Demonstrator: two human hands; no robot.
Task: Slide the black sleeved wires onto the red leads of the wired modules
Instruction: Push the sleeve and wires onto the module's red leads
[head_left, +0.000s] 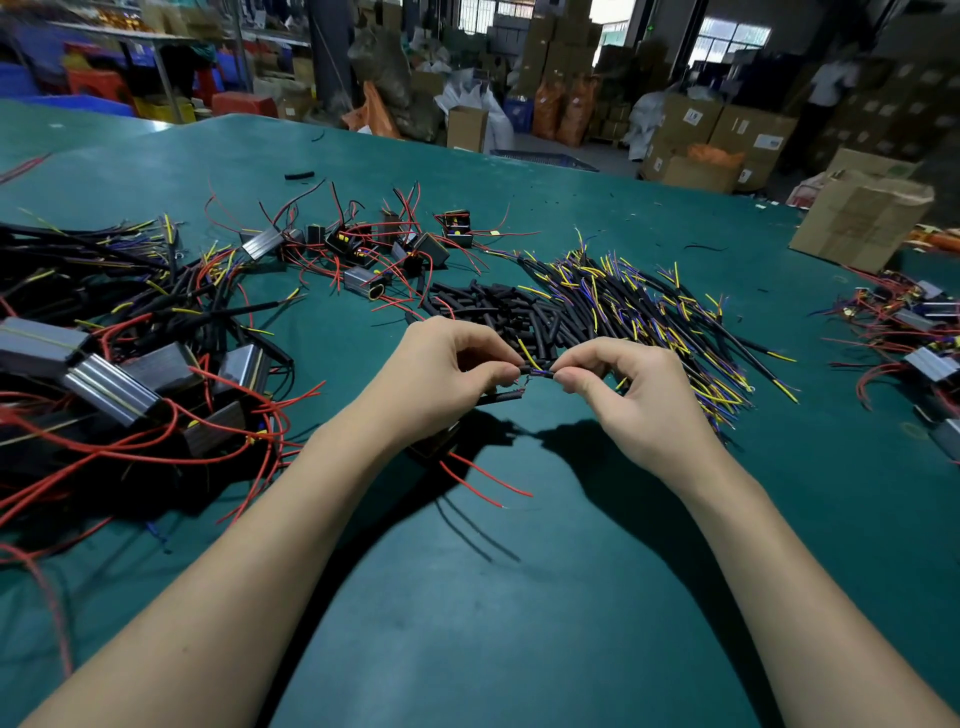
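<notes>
My left hand and my right hand meet above the green table. Between their fingertips they pinch a short black sleeved wire with yellow and purple cores showing. Under my left hand hangs a dark wired module, mostly hidden, with two red leads trailing toward me. A heap of black sleeved wires lies just beyond my hands, with a pile of short black tubes beside it.
A big tangle of modules joined to black wires fills the left. Loose modules with red leads lie at the centre back; more modules sit at the right edge. A cardboard box stands far right.
</notes>
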